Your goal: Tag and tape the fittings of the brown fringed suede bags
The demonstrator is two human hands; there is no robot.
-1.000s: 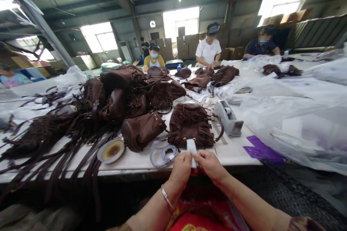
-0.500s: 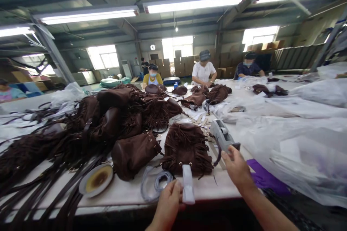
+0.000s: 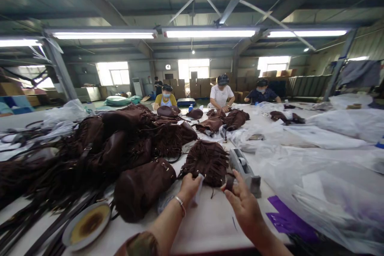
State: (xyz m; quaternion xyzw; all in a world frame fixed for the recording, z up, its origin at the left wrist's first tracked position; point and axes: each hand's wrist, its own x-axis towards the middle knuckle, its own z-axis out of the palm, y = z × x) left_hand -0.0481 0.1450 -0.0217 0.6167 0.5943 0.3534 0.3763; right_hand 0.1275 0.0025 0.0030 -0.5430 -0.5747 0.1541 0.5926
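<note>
Both hands now forward at brown fringed suede bag [image 3: 207,160]: left hand [image 3: 189,186] pinches white paper strip [image 3: 199,190] against it, right hand [image 3: 243,204] grips dark strap end [image 3: 229,183], likely steadying bag.

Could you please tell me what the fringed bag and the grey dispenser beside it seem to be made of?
Fringed bag: likely brown suede or faux suede, matte and napped, with limp fringe. Dispenser: probably grey plastic, smooth with rounded moulded edges; painted metal possible.
</note>
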